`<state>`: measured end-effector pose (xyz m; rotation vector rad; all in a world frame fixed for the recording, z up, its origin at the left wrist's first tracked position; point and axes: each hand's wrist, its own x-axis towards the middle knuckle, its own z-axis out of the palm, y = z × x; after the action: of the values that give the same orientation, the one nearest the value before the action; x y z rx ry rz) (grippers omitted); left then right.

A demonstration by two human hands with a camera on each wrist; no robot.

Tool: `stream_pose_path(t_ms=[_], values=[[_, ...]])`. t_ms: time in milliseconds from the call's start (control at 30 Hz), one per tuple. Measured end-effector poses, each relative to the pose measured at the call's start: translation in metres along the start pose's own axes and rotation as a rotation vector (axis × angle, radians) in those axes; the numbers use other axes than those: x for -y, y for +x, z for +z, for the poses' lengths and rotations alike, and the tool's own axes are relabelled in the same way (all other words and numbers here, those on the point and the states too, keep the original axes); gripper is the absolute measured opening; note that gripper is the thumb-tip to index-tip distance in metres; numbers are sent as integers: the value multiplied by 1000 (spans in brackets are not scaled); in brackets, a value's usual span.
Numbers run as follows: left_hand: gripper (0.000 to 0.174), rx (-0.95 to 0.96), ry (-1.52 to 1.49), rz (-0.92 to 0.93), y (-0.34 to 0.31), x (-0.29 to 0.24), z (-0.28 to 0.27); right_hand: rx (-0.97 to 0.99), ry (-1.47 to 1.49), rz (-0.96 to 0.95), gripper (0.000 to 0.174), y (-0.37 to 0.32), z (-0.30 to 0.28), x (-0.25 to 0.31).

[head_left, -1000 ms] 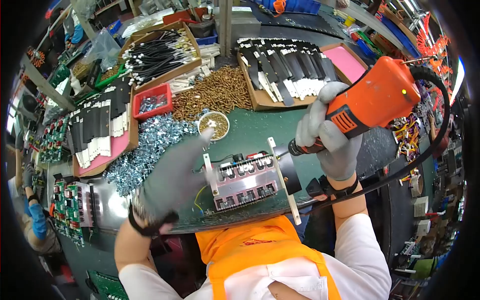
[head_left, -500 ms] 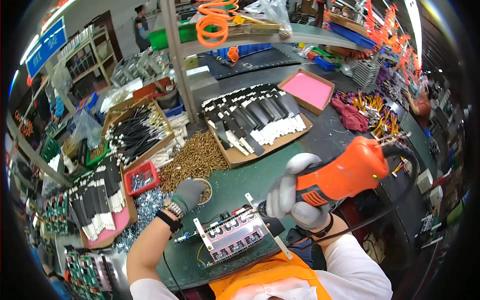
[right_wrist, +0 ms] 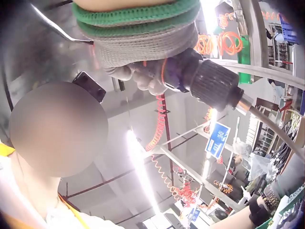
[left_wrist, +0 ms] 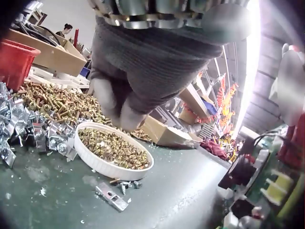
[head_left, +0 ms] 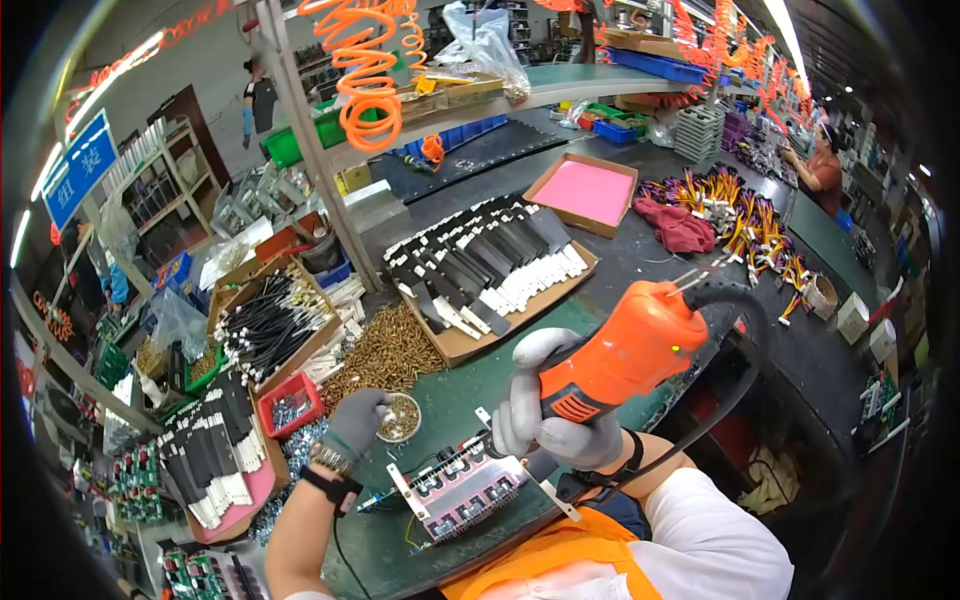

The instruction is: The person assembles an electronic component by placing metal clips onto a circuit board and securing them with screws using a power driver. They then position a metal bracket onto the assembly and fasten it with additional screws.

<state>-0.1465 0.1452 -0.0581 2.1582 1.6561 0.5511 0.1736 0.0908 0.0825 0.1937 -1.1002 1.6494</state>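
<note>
In the head view my gloved left hand [head_left: 356,425] is at a round white dish [head_left: 408,432] of small brass-coloured screws. The left wrist view has the fingers [left_wrist: 132,118] pointing down at the dish's far rim [left_wrist: 90,160]; I cannot tell whether they pinch a screw. My gloved right hand [head_left: 580,440] grips an orange electric screwdriver [head_left: 625,345] by its body, fingers wrapped round it. Its black nose [right_wrist: 214,83] and long bit show in the right wrist view. Below lies an assembly [head_left: 468,492], a metal plate with black components between two pale strips.
Brass screws [head_left: 385,345] are heaped behind the dish, beside a red bin [head_left: 290,404]. Silvery clips [left_wrist: 52,138] lie left of it. A box of black-and-white strips [head_left: 490,270] stands farther back. The screwdriver's black cable [head_left: 745,390] loops at the right; a metal post [head_left: 320,150] rises behind.
My left hand has gone from blurred above the assembly to the screw dish and stayed there. The right hand still grips the screwdriver, now lower over the assembly. The head view has tilted up.
</note>
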Motion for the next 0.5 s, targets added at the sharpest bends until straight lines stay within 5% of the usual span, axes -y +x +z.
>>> stream_pose_path(t_ms=[67,200,367,500], values=[[12,-199,-265,-63,-7,-31,-21,20,30,-134,60,4,3,-1],[10,-190,-603,-111,-41,-125,-66,107,138,-481,61,19,13,0],[10,-138,-1031,-284,-79,-163,-52,161,212,-486,60,15,25,5],[14,-228,-1152,-176,-88,-159,-29,242,201,-412,62,8,25,3]])
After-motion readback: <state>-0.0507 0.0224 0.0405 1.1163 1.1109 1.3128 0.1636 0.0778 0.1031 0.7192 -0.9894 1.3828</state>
